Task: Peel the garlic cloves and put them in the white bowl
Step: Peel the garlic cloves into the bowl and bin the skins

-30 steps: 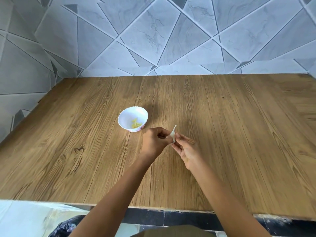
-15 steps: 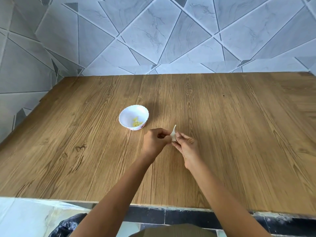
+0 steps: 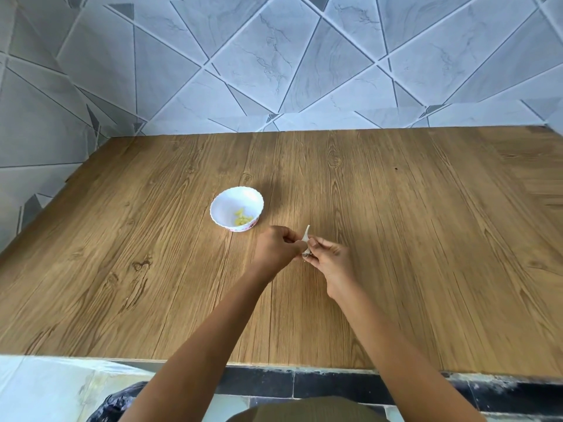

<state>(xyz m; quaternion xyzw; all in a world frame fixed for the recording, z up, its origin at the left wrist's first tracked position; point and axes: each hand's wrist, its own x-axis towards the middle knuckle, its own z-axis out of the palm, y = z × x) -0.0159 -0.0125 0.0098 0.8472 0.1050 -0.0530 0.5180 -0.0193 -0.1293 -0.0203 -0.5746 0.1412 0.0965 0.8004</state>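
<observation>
Both hands meet above the middle of the wooden table [image 3: 396, 239] and hold one garlic piece [image 3: 305, 239] between them. Its white papery stem sticks up past the fingers. My left hand [image 3: 278, 246] has its fingers curled and pinches the garlic from the left. My right hand [image 3: 330, 258] pinches it from the right with fingertips and thumb. Most of the garlic is hidden between the fingers. The white bowl [image 3: 227, 205] with a scalloped rim stands to the upper left of the hands, with several pale yellow peeled cloves [image 3: 242, 219] inside.
Tiled walls close the table at the back and on the left. The table's front edge runs below my forearms. A dark plastic bag [image 3: 122, 403] lies on the floor beneath the front edge, at the lower left.
The hands stay together on the garlic, with only slight finger shifts. The view has tilted a little, so the bowl and hands sit a bit higher in the frame.
</observation>
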